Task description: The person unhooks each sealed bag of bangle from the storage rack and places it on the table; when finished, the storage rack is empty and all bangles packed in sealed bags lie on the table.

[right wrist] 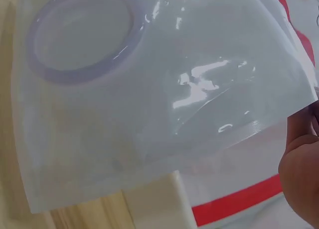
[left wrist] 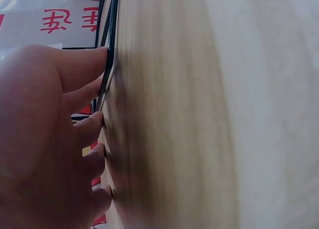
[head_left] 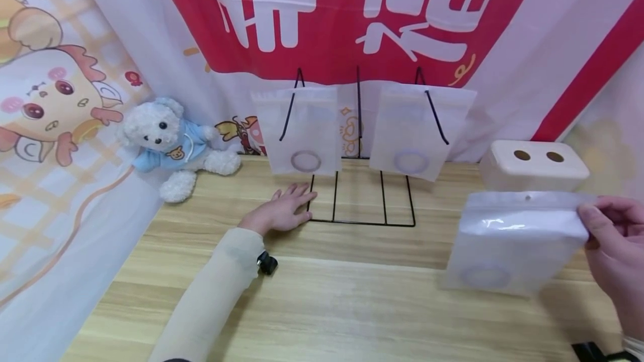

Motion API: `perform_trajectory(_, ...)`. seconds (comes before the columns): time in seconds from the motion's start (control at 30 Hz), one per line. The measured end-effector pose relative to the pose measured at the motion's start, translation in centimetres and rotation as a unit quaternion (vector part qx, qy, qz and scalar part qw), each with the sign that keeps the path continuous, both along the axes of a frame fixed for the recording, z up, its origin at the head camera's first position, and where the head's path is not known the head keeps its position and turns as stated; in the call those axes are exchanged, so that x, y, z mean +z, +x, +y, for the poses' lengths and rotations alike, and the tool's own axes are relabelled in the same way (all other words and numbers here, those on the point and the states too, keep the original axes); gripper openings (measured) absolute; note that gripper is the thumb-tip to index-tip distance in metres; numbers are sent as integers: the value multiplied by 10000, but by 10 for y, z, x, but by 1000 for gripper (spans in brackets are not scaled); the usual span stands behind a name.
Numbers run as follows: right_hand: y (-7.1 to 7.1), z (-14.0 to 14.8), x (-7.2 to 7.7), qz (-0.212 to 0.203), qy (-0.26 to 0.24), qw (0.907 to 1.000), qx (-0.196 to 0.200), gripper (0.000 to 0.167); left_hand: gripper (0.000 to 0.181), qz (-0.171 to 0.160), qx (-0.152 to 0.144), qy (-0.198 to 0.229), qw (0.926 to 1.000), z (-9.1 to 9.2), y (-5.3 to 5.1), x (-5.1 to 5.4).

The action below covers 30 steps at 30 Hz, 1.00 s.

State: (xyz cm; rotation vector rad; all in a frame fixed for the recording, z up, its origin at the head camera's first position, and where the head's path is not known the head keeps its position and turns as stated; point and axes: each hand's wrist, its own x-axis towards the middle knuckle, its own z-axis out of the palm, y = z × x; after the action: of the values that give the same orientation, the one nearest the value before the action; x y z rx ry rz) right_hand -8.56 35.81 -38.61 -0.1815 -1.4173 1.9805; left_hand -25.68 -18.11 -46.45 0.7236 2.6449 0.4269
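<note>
A black wire rack (head_left: 359, 222) stands on the wooden table, with one translucent bag (head_left: 307, 122) hanging on its left hook and another bag (head_left: 415, 127) on its right hook; each contains a ring. My left hand (head_left: 284, 211) rests at the left front corner of the rack's base, fingers spread; in the left wrist view the fingertips touch the wire (left wrist: 112, 35). At the right, my right hand (head_left: 616, 244) pinches the top right corner of a third bag (head_left: 513, 244), held above the table with a purplish ring (right wrist: 84, 72) low inside it.
A white box with two round holes (head_left: 535, 166) is behind the held bag. A white teddy bear in blue (head_left: 173, 147) sits at the back left. A red and white printed cloth (head_left: 332, 21) hangs behind the rack, and the wooden table (head_left: 352, 306) extends in front.
</note>
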Motion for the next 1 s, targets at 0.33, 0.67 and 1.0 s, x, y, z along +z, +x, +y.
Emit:
perform_trajectory(0.33,-17,44,-18,-349,358,9978,440,19,67,105,-65,-140,9998,1,-1,1)
perform_trajectory(0.67,-31,88,-37,-1008,762,9873,961,24,67,99,-71,-107,9999,1,-5,3)
perform_trajectory(1.0,-21,115,-69,-2401,1238,9579,967,26,68,51,-90,-142,9998,2,-6,7)
